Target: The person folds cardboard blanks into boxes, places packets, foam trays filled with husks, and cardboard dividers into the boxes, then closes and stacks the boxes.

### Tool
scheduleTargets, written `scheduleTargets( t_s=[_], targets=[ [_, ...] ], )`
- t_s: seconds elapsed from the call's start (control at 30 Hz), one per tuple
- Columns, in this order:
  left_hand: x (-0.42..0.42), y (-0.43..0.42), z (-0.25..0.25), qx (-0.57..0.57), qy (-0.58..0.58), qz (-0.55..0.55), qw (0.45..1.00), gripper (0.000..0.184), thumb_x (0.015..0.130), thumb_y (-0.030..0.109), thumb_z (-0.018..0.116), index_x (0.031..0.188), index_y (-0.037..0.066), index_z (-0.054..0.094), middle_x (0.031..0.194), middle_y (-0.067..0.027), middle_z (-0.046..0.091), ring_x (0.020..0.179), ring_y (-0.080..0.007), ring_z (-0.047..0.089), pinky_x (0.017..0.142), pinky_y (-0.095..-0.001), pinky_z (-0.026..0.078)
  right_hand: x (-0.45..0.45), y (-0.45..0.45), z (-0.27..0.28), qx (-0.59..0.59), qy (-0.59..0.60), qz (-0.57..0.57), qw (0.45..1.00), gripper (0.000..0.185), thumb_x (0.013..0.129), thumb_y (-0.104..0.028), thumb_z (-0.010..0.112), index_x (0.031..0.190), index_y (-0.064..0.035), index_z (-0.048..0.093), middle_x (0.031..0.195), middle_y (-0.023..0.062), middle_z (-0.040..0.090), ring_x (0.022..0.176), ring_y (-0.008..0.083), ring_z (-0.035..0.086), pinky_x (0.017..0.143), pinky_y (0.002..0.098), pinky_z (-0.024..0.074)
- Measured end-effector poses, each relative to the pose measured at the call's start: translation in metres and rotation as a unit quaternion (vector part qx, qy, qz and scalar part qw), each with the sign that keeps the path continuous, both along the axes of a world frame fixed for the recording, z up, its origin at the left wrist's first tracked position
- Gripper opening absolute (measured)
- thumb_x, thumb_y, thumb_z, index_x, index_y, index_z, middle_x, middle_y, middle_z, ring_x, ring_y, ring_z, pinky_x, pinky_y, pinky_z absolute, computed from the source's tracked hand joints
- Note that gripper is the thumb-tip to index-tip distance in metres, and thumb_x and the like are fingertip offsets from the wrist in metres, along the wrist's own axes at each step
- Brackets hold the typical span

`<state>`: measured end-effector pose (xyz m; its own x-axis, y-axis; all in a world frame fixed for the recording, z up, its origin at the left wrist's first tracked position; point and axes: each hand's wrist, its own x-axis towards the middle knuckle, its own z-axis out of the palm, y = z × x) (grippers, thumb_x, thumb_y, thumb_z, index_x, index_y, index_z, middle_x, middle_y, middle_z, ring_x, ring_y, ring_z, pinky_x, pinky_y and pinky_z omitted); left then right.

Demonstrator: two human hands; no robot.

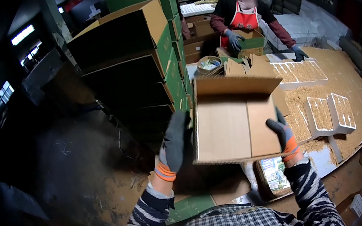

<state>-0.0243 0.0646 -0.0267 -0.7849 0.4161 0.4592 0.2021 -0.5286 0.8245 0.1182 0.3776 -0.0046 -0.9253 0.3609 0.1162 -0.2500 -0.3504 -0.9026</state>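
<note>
An open cardboard box point(226, 129) is held up in front of me, tilted so that its plain brown inside and a raised flap show. My left hand point(176, 139), in a dark grey glove with an orange cuff, presses on the box's left side. On the right side, my right hand point(281, 132), gloved the same way, grips the edge with the thumb over the front. Left of the box rises a tall stack of green and brown open boxes point(168, 63). Folded cardboard pieces point(256, 67) stand just behind the held box.
A table point(361, 84) at the right carries brown granules and white divided trays point(319, 114). Across it, a co-worker point(243, 15) in a red apron has gloved hands at a small green box point(253, 44) and a tray. Printed sheets point(274, 175) lie below my right hand.
</note>
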Motion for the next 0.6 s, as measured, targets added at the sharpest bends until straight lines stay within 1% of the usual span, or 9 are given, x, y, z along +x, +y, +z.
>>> scheduleTargets(
  t_s=[0.1,0.13,0.17,0.2,0.3,0.37,0.4,0.47,0.6],
  targets=[
    [-0.023,-0.027,0.150,-0.060,0.296,0.257,0.918,0.077,0.094,0.045,0.056,0.151,0.002,0.027,0.156,-0.0136,0.029,0.139,-0.0270,0.035,0.114,-0.0402,0.025,-0.025,0.031,0.095,0.041,0.061,-0.076,0.994,0.055,0.089,-0.018,0.064,0.138,-0.0022,0.046,0.122,0.0103,0.060,0.113,0.0216,0.058,0.094,0.0351,0.0495],
    [-0.027,-0.038,0.181,0.004,0.204,0.299,0.932,0.066,0.092,0.022,0.061,0.149,0.004,0.032,0.152,-0.0131,0.033,0.140,-0.0277,0.032,0.112,-0.0443,0.033,-0.048,0.062,0.104,0.086,0.111,-0.095,0.986,0.052,0.091,-0.021,0.063,0.135,0.0019,0.049,0.122,0.0111,0.060,0.115,0.0218,0.057,0.097,0.0362,0.0489],
    [-0.070,-0.061,0.198,0.069,0.224,0.329,0.915,0.064,0.093,0.016,0.060,0.148,0.003,0.032,0.151,-0.0127,0.034,0.137,-0.0278,0.037,0.110,-0.0407,0.036,-0.083,0.114,0.089,0.158,0.202,-0.167,0.952,0.051,0.092,-0.021,0.064,0.133,0.0046,0.050,0.125,0.0120,0.059,0.116,0.0217,0.057,0.099,0.0364,0.0479],
    [-0.116,-0.088,0.212,0.134,0.242,0.356,0.892,0.062,0.094,0.010,0.059,0.148,0.002,0.032,0.150,-0.0123,0.036,0.134,-0.0278,0.042,0.109,-0.0371,0.040,-0.097,0.115,0.130,0.099,0.314,0.083,0.941,0.044,0.095,-0.017,0.058,0.133,0.0031,0.051,0.127,0.0120,0.059,0.117,0.0216,0.057,0.100,0.0362,0.0466],
    [-0.173,-0.134,0.244,0.204,0.214,0.302,0.906,0.059,0.091,0.000,0.059,0.145,0.000,0.036,0.142,-0.0125,0.046,0.124,-0.0257,0.051,0.106,-0.0331,0.045,-0.139,0.142,0.198,0.133,0.307,0.031,0.942,0.032,0.097,-0.011,0.052,0.126,0.0049,0.055,0.121,0.0127,0.061,0.107,0.0224,0.060,0.094,0.0354,0.0502],
    [-0.204,-0.156,0.244,-0.017,0.252,0.407,0.878,0.042,0.096,0.004,0.054,0.137,0.001,0.048,0.132,-0.0102,0.054,0.113,-0.0199,0.054,0.099,-0.0326,0.048,-0.183,0.123,0.236,0.136,0.288,0.052,0.947,0.029,0.098,-0.011,0.050,0.122,0.0030,0.057,0.119,0.0116,0.062,0.104,0.0219,0.061,0.091,0.0353,0.0510],
    [-0.231,-0.173,0.228,-0.014,0.256,0.408,0.876,0.042,0.096,0.004,0.054,0.137,0.001,0.048,0.132,-0.0102,0.054,0.113,-0.0199,0.054,0.099,-0.0326,0.048,-0.208,0.089,0.250,0.117,0.266,0.084,0.953,0.028,0.098,-0.012,0.050,0.122,0.0006,0.058,0.119,0.0103,0.062,0.103,0.0212,0.060,0.090,0.0355,0.0505],
    [-0.279,-0.201,0.195,-0.227,0.177,0.398,0.871,0.044,0.100,0.011,0.050,0.142,0.000,0.042,0.128,-0.0114,0.057,0.112,-0.0181,0.055,0.099,-0.0301,0.046,-0.260,0.031,0.274,0.095,0.228,0.163,0.955,0.028,0.098,-0.016,0.050,0.120,-0.0043,0.060,0.120,0.0076,0.061,0.102,0.0196,0.059,0.089,0.0359,0.0496],
    [-0.241,-0.183,0.204,-0.309,0.081,0.412,0.853,0.041,0.104,0.021,0.043,0.140,0.001,0.045,0.128,-0.0110,0.057,0.112,-0.0184,0.056,0.096,-0.0298,0.045,-0.333,-0.053,0.278,0.140,0.099,0.258,0.951,0.033,0.097,-0.027,0.048,0.125,-0.0118,0.056,0.128,0.0040,0.053,0.111,0.0202,0.050,0.094,0.0391,0.0413]
  ],
)
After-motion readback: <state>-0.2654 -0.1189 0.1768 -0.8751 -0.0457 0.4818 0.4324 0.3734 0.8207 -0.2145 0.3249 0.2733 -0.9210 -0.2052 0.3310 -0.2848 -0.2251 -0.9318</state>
